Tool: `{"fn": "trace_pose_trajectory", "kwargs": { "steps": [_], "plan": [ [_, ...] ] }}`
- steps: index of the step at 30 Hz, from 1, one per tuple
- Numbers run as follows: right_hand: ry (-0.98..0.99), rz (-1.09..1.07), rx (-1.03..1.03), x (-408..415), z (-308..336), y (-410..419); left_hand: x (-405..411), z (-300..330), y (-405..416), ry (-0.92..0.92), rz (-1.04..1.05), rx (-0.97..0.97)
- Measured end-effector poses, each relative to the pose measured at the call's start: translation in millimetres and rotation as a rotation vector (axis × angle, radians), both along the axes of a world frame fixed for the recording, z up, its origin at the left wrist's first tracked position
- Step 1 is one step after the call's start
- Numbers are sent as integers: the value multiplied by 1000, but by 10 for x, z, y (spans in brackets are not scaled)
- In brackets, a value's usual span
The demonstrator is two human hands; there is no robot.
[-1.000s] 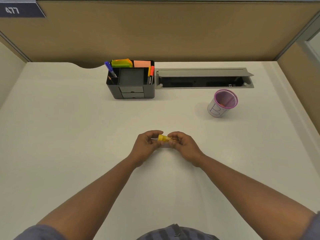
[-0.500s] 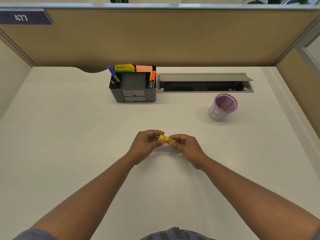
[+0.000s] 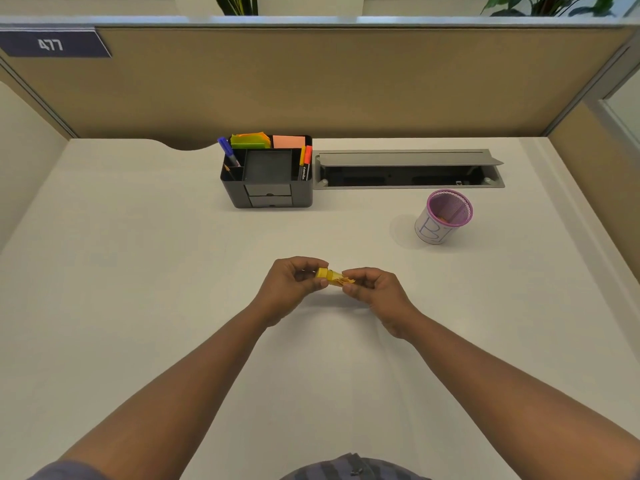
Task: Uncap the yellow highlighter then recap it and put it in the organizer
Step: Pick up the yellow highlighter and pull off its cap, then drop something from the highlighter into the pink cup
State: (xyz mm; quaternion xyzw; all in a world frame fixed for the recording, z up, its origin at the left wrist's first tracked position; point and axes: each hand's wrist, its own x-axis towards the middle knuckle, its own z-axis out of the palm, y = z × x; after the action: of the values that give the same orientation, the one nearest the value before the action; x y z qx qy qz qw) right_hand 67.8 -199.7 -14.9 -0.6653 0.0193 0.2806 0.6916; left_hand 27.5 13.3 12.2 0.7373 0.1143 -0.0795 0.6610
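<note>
Little is changing between the earlier frames and this one: your hands are staying at the same spot over the middle of the worktop, and only your head is tipping up a bit, so the partition's top edge and some plant leaves are now showing above it.

Your left hand is pinching the yellow highlighter at its left end, fingers curled and pressed around the round yellow end that is showing just past your thumb. Your right hand is pinching the other end, fingertips closed on the part with the orange marking. You are holding the highlighter roughly level, just above the worktop, between the two grips. Whether the cap is seated or slightly pulled off, you cannot tell from here; your fingers are hiding the join.

Your black organizer is sitting well beyond your hands, near the back of the worktop. It is carrying a blue pen and a pencil in its left slot, green and orange sticky notes at the back, and an orange marker standing in the right slot. Just beside the organizer on the right, an open cable tray is lying in the worktop. A pink mesh cup with a white label is standing to your right, well apart from both hands.
</note>
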Motion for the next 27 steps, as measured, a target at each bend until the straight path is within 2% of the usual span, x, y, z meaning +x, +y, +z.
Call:
{"fn": "trace_pose_trajectory", "kwargs": {
  "steps": [4,10,13,20,27],
  "plan": [
    [44,25,41,-2,-12,-16,-3,1,22,29,-14,-123],
    [84,47,113,-7,-27,-40,-18,-85,-14,163,50,-600],
    [119,19,169,-15,-40,-56,4,-136,-81,215,103,-700],
    [74,-170,118,69,28,-176,129,-291,-291,323,208,-623],
    [-216,-567,-136,319,235,-504,323,-481,-469,354,228,-471]
  ]
}}
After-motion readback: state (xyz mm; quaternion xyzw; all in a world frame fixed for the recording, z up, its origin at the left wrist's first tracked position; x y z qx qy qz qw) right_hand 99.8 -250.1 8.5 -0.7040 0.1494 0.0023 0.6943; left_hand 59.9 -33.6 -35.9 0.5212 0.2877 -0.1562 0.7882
